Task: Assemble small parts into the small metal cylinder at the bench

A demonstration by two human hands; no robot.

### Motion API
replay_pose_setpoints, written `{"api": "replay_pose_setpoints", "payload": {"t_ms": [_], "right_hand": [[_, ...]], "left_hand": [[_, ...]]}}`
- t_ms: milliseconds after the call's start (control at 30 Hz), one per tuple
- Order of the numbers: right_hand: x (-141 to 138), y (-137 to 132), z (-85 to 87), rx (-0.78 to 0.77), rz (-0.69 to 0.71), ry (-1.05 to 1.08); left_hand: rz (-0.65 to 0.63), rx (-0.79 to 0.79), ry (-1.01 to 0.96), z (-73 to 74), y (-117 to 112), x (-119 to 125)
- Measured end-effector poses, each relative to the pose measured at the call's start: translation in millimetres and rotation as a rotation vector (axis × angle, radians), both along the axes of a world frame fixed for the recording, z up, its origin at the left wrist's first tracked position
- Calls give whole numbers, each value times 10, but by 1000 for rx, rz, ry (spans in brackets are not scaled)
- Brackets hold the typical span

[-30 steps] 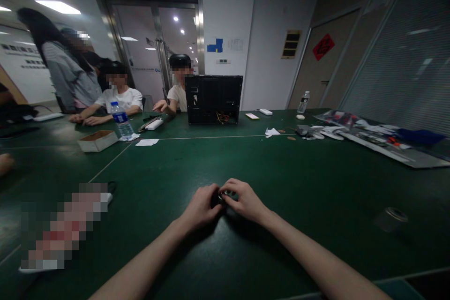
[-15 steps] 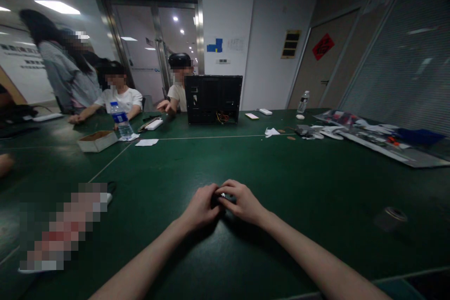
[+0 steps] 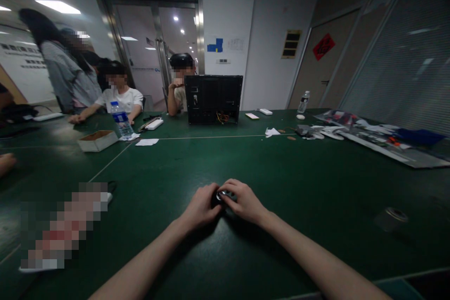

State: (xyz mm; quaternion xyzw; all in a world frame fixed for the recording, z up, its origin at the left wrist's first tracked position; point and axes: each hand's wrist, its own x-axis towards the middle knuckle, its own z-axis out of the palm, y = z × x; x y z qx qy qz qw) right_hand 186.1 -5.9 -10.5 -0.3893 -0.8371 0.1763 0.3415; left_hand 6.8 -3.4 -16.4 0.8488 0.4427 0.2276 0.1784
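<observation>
Both hands meet low over the green table (image 3: 225,159), near the middle of the view. My left hand (image 3: 201,207) is closed around the side of a small dark object with a shiny ring-like top (image 3: 220,195). Its kind I cannot make out, as fingers cover most of it. My right hand (image 3: 242,200) reaches in from the other side, thumb and fingers pinched at the shiny top. A dark cylinder with a metallic rim (image 3: 392,219) stands apart, off to the right of my hands.
A pixelated flat item (image 3: 66,225) lies at the left. Beyond it are an open box (image 3: 97,141) and a water bottle (image 3: 121,121). A black computer case (image 3: 213,100) stands at the far side, with people behind. Papers and parts (image 3: 379,136) cover the far right.
My right fingers have shifted slightly at the object, and more of its shiny ring shows. Across the table, a seated person has raised a hand toward the head.
</observation>
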Motion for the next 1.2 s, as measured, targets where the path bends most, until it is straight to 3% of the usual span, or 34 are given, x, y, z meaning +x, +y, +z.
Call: {"api": "replay_pose_setpoints", "payload": {"t_ms": [433,967,1200], "right_hand": [[3,31,9,-36,-189,-42],[-22,-46,63,19,41,-55],[-17,-26,45,28,10,-56]], "left_hand": [[20,-32,-15,38,-25,-39],[-4,-6,-8,14,-14,-34],[7,-27,7,36,-9,-11]]}}
